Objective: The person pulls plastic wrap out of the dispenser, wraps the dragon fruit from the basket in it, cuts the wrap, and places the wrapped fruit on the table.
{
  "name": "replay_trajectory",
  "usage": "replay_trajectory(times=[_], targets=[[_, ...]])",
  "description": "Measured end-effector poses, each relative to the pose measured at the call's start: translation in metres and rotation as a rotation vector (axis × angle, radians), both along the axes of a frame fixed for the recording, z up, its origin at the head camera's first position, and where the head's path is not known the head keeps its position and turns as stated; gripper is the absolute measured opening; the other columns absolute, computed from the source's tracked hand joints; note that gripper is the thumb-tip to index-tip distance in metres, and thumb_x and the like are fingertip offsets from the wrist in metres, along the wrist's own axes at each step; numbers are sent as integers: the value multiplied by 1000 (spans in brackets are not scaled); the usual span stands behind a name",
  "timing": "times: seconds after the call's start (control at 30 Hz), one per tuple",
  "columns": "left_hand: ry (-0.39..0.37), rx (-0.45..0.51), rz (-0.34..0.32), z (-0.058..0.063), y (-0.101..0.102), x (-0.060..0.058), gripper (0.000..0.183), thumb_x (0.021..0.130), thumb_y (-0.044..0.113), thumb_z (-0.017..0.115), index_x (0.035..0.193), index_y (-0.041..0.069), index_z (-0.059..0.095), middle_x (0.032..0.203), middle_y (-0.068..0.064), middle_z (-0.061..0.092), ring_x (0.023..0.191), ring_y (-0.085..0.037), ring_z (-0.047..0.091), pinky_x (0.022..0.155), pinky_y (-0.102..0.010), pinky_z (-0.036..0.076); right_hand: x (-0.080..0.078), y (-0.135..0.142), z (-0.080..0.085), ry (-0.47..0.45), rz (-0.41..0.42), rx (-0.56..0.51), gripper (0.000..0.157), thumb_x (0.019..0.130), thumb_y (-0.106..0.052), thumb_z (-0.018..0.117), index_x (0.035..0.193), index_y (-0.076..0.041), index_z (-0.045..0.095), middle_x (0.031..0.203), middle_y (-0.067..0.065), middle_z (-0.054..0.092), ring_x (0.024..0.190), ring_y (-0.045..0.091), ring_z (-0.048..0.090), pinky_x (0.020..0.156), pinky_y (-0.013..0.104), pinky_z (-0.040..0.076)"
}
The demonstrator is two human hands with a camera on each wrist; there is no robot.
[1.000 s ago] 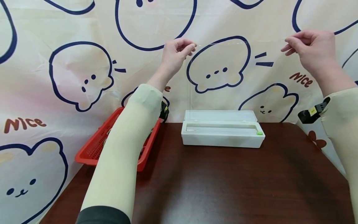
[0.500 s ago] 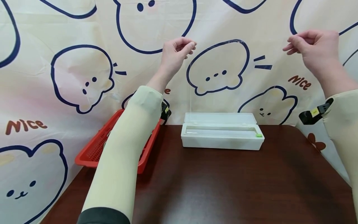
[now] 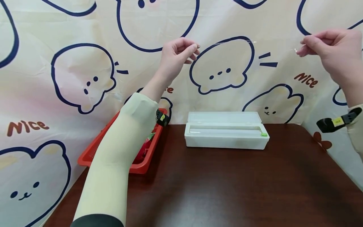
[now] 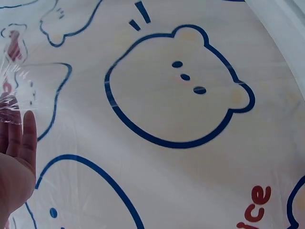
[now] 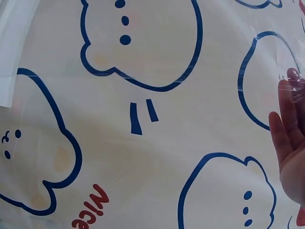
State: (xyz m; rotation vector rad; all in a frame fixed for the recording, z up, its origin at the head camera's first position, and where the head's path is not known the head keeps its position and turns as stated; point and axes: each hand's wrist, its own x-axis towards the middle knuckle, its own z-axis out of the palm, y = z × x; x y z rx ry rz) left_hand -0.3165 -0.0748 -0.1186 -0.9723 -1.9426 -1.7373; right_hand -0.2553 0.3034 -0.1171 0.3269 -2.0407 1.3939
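Note:
A sheet of clear cling film [image 4: 19, 74] is stretched between the two raised hands. It is almost invisible in the head view, showing only faint glints, while both wrist views show it crinkled at the fingers. My left hand [image 3: 177, 56] pinches its left end between thumb and fingers. At the other end, my right hand [image 3: 334, 47] pinches the film, a small bit sticking out past the fingertips. Below and between them, a white cling film dispenser box [image 3: 224, 142] stands on the table with its lid up and a green slider [image 3: 263, 134] at its right end.
A red plastic basket [image 3: 150, 157] stands at the table's left, partly hidden by the left sleeve [image 3: 113, 164]; something red and green lies inside. The dark brown table [image 3: 227, 189] meets a cartoon-printed backdrop [image 3: 85, 25] behind the box.
My right hand has moved to the right, away from the left hand, with the film still held. The left forearm has shifted slightly left, uncovering more of the basket. The box has stayed put.

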Motion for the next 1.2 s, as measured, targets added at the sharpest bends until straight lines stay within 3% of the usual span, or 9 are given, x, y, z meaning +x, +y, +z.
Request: replay_trajectory(times=[0.2, 0.3, 0.37, 0.6, 0.7, 0.87, 1.0, 1.2], targets=[[-14, 38, -100, -19, 2, 9, 12, 97, 8, 60, 100, 0, 68, 80, -11, 63, 70, -23, 55, 69, -28, 51, 10, 2, -19, -5, 18, 73, 16, 95, -16, 63, 101, -5, 73, 76, -4, 64, 70, 7, 59, 77, 10, 46], [-36, 28, -107, -32, 0, 11, 13, 97, 7, 60, 103, -1, 68, 79, -13, 61, 69, -23, 55, 68, -28, 51, 13, -1, -30, 13, 71, 70, 12, 95, -9, 62, 96, -5, 74, 70, -1, 64, 63, 9, 59, 59, 11, 48], [-55, 23, -105, -41, -2, 14, 13, 96, 7, 60, 104, -1, 68, 80, -14, 61, 70, -23, 55, 69, -29, 53, 15, -4, -37, 14, 88, 61, 12, 94, -7, 62, 95, -6, 75, 68, -2, 65, 60, 8, 58, 54, 12, 47], [-95, 5, -131, -70, -15, 29, 16, 97, 8, 60, 106, -2, 67, 80, -14, 61, 69, -23, 57, 72, -29, 55, 33, -6, -62, -16, 65, 107, 15, 96, -5, 59, 100, -5, 73, 73, -4, 65, 64, 9, 56, 69, 7, 46], [-92, -5, -148, -85, -21, 38, 16, 96, 6, 60, 106, -4, 67, 79, -13, 61, 69, -23, 59, 70, -29, 55, 42, -7, -74, -25, 49, 143, 14, 96, -4, 59, 100, -2, 72, 71, -2, 64, 62, 9, 57, 70, 8, 47], [-90, -39, -203, -110, -24, 55, 15, 95, 1, 59, 106, -8, 66, 81, -19, 61, 68, -24, 60, 68, -31, 56, 61, -11, -94, -63, 35, 197, 12, 97, -5, 58, 101, -1, 69, 68, 2, 61, 59, 10, 56, 63, 11, 49], [-124, -100, -255, -128, -23, 69, 14, 95, 0, 59, 104, -8, 66, 80, -15, 62, 69, -24, 60, 69, -31, 55, 75, -12, -111, -98, 24, 234, 11, 97, -6, 58, 98, -4, 68, 64, 4, 59, 53, 12, 53, 44, 18, 43], [-209, -170, -326, -161, -20, 89, 12, 95, 1, 59, 100, -7, 66, 78, -14, 63, 69, -28, 60, 64, -34, 56, 89, -9, -149, -107, 98, 216, 13, 97, 3, 55, 94, 1, 67, 57, 5, 55, 44, 13, 47, 39, 28, 36]])
